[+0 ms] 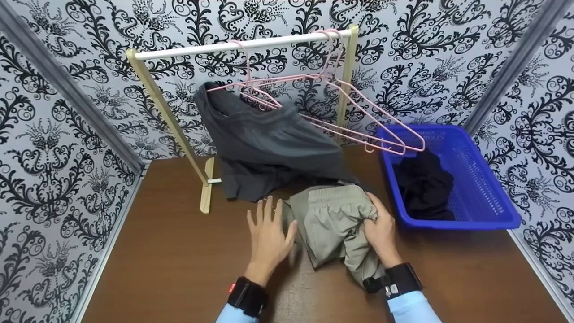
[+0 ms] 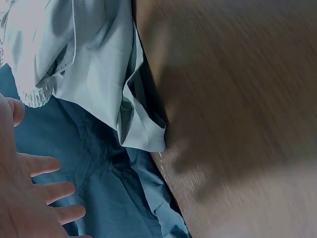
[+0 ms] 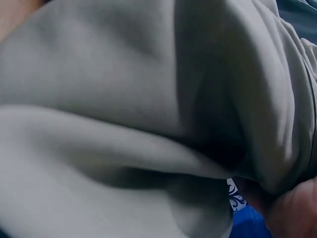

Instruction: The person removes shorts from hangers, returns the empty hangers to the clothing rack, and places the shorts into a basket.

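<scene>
Olive-grey shorts [image 1: 329, 224] with a gathered elastic waistband are bunched up in front of me. My right hand [image 1: 382, 231] grips their right side near the waistband. To their left, my left hand [image 1: 268, 237] has its fingers spread and holds nothing. A dark grey garment [image 1: 273, 134] hangs from a pink hanger [image 1: 247, 72], its lower part draped onto the table behind the shorts. In the left wrist view a hem of the shorts lies over this dark cloth [image 2: 99, 158]. Folds of the shorts [image 3: 114, 84] fill most of the right wrist view.
A rack with a white rail [image 1: 188, 50] and wooden posts stands at the back of the brown table [image 1: 179, 269]. More pink hangers [image 1: 358, 105] hang at its right end, reaching over a blue plastic basket [image 1: 486, 175]. Black cloth [image 1: 423, 186] lies in the basket. Patterned walls enclose the table.
</scene>
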{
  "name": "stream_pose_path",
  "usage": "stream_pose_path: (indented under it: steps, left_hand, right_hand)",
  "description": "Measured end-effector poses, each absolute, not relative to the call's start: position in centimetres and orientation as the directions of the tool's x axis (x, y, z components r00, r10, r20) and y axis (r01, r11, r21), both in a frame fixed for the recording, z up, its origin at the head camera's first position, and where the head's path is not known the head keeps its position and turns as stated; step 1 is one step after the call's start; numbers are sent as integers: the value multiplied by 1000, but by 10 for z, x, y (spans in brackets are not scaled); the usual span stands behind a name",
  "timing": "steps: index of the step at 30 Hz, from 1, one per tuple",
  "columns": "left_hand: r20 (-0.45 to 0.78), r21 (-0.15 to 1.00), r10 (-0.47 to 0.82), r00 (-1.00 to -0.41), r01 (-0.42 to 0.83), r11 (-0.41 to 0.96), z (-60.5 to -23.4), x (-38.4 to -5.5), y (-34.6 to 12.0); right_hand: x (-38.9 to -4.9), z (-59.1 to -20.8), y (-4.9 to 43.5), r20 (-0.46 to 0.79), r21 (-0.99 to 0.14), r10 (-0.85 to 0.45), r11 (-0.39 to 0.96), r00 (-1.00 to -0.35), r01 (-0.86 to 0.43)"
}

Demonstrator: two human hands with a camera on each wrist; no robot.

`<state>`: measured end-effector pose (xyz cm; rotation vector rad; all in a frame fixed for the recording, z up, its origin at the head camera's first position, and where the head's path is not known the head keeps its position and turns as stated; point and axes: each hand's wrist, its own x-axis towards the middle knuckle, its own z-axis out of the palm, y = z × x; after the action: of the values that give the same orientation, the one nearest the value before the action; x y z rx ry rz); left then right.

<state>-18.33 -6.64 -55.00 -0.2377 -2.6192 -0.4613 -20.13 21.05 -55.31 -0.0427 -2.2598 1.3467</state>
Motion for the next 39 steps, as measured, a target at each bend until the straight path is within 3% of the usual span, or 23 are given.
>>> stream_pose_path:
  steps: [13, 39]
  left_hand:
    - [428, 286, 126, -895, 267, 920, -549, -181, -61]
    - [435, 233, 204, -877, 328, 915, -527, -188, -48]
  right_hand:
    - [-194, -535, 226, 360, -862, 309, 472, -880, -187]
    - [-189, -480, 270, 133, -946, 369, 323, -920, -8]
